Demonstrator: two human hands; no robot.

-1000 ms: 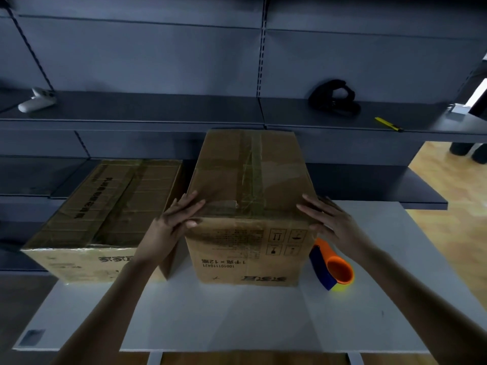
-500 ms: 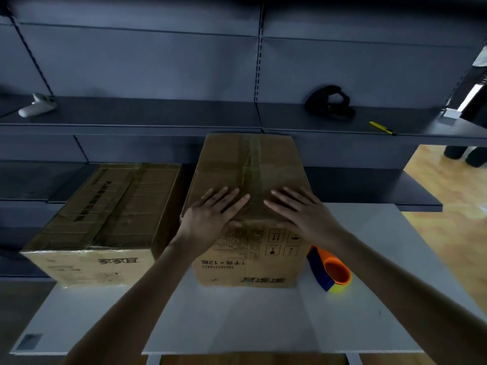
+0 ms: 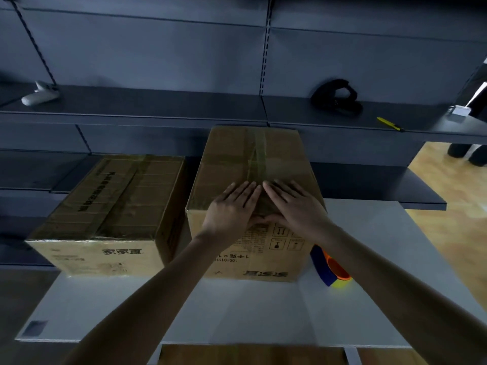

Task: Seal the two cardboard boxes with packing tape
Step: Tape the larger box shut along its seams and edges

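Two closed cardboard boxes stand on a white table [image 3: 237, 312]. The taller box [image 3: 232, 156] is in the middle, with a strip of clear tape running down its top seam. My left hand [image 3: 232, 209] and my right hand [image 3: 292, 204] lie flat, side by side, on the near end of that top, fingers pointing away and thumbs touching at the front edge. Neither hand holds anything. The lower box [image 3: 116, 198] sits to the left, its top shiny with tape. A blue, orange and yellow tape dispenser [image 3: 330, 270] lies on the table right of the taller box.
Dark metal shelving runs behind the table. On the shelf are a white object [image 3: 39, 94] at left, a black object [image 3: 336, 97] and a yellow utility knife [image 3: 390, 124] at right. Wooden floor shows at far right.
Both hands slid inward from the box's front corners to the middle of its top, meeting over the taped seam. The boxes and the dispenser stayed put.
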